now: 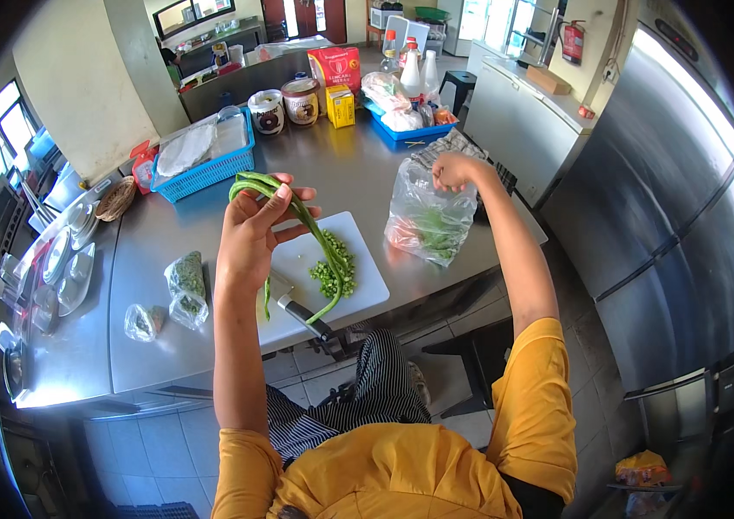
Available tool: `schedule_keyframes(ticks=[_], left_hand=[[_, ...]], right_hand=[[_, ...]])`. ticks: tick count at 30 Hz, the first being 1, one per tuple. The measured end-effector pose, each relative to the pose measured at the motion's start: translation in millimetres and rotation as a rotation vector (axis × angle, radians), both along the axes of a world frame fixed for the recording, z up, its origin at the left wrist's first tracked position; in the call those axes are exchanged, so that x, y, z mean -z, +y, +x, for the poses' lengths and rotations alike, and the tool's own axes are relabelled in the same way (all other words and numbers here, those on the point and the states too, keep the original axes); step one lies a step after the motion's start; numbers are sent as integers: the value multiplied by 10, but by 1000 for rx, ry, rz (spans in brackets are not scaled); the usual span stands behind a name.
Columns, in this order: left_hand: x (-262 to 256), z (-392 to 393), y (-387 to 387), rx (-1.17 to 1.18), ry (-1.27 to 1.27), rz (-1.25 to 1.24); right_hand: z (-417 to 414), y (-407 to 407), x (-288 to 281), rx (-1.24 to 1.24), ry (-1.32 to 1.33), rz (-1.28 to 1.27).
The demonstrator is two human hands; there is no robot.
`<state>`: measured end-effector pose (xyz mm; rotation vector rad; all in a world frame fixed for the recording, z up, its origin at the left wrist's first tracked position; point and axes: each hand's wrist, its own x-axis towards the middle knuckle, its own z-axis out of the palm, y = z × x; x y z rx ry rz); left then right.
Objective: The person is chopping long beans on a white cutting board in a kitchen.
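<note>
My left hand (263,224) holds several long green beans (318,237), which hang down over a white cutting board (367,285). Chopped green beans (334,266) lie in a heap on the board. A knife with a black handle (305,318) rests at the board's near edge, its blade partly hidden by my left arm and a bean. To the right, my right hand (454,172) is at the top of a clear plastic bag (432,214) with green and orange-red contents. Its fingers are curled, apparently at the bag's rim.
Two small plastic bags (187,285) of greens lie left of the board. Behind stand a blue basket (205,165), tubs (302,100), a yellow box (340,107) and a blue tray (412,133) with bottles and bags. A checked cloth (503,175) lies behind my right hand.
</note>
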<state>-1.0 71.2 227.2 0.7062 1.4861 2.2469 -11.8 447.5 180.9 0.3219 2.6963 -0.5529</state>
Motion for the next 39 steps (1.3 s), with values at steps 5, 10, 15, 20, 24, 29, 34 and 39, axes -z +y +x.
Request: schedule_keyframes(ticks=[5,10,15,20,24,29,34,39], left_hand=[[5,-3,-12,-1,-3,-1],[24,-7,42,22,3,-4],[31,-17,21,11,-6,-4],[53,-40,22,14,-7,4],[57,-46,-5,8,-5,11],[15,-16,-24,16,-7,-3],[-136,151,111,28,44,46],[-96,147,2,96,51,-7]], right_hand=[[92,-102,-288,75,383,11],[46,36,-411,63,770,23],[186,-348,-812,117,1015,16],[211,-669,-1040,77,1408,-78],[224,-1080,-1270,-100,1840,-251],[477,-1803,-1581,-369,1844,-401],[423,-2152,-1560,-497,1706,-656],[361,-2345,-1449,-532,1491,-626]])
